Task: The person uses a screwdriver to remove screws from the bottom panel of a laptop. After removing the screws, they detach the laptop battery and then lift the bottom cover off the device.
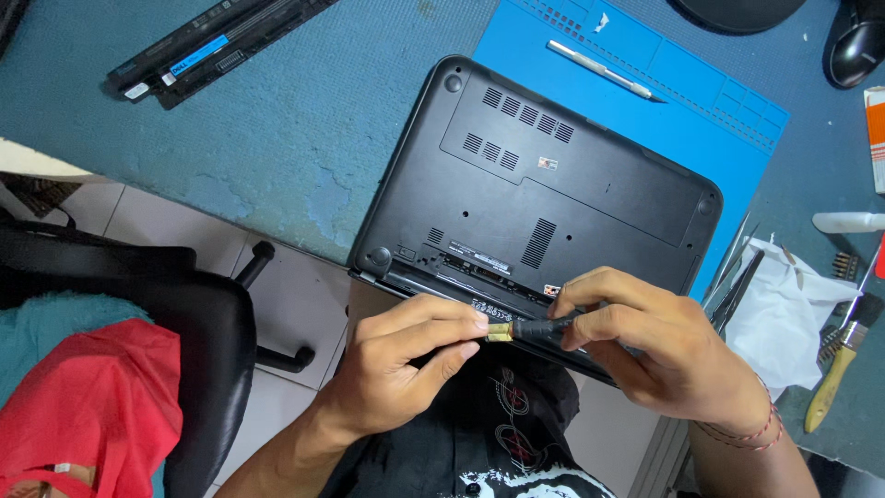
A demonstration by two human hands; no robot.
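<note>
Screwdriver [539, 328] gripped in right hand [659, 355]; left hand [396, 364] pinches its brass tip (over upturned laptop [553, 194]).

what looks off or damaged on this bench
The laptop lies upside down, its near edge overhanging the table, with its battery bay empty; the battery lies at the far left. The table's teal surface is worn and patchy.

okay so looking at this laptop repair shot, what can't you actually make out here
All in the head view:
- Tip of the screwdriver: pinched out of sight by the left hand fingers.
- Screwdriver handle end: wrapped by the right hand.
- Laptop near edge and open battery bay: partly covered by both hands.
- Small labels on the laptop base: too small to read.
- Brush: bristles partly hidden behind white cloth.
</note>
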